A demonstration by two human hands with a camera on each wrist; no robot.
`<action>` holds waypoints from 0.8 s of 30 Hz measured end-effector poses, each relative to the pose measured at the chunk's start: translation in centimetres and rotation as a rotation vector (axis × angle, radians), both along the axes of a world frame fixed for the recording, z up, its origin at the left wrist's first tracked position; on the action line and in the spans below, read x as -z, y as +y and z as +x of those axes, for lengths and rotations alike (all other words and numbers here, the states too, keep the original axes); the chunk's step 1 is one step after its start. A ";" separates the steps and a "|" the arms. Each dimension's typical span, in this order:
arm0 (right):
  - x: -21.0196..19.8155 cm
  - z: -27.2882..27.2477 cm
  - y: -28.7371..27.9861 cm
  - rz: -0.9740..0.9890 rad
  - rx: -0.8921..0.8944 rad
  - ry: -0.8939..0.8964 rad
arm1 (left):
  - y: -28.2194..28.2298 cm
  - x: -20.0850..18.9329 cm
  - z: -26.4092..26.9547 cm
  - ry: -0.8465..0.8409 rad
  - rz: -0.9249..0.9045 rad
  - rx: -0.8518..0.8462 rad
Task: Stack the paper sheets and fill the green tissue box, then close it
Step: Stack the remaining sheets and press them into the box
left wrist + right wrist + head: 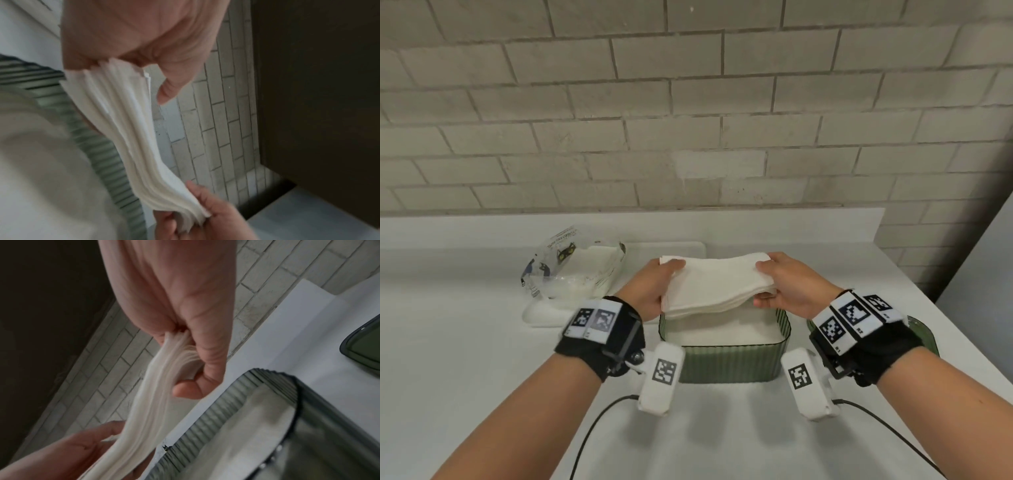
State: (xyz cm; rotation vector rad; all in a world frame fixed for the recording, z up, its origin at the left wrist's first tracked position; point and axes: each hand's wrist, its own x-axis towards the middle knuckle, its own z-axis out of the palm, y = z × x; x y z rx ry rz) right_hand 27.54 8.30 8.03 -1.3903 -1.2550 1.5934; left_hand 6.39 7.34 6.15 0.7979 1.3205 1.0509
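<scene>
Here, above a white counter point(482, 342), the left hand point(650, 291) and the right hand point(787, 287) each pinch one end of a soft, sagging stack of paper sheets point(717, 284), fingers clasped round it, just over the ribbed green tissue box point(726, 363), which stands near the counter's front edge. The limp sheets likely need level lowering, ends tucked inside the rounded walls. The lid point(366, 347) lies right.
</scene>
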 end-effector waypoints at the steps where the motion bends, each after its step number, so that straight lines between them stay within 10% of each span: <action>1: 0.1 -0.2 -0.2 0.013 -0.013 -0.048 | 0.0 0.5 0.3 0.072 0.027 -0.052; 24: 1.3 -0.5 -1.8 0.223 -0.174 -0.979 | -1.4 2.3 2.1 0.996 0.244 0.196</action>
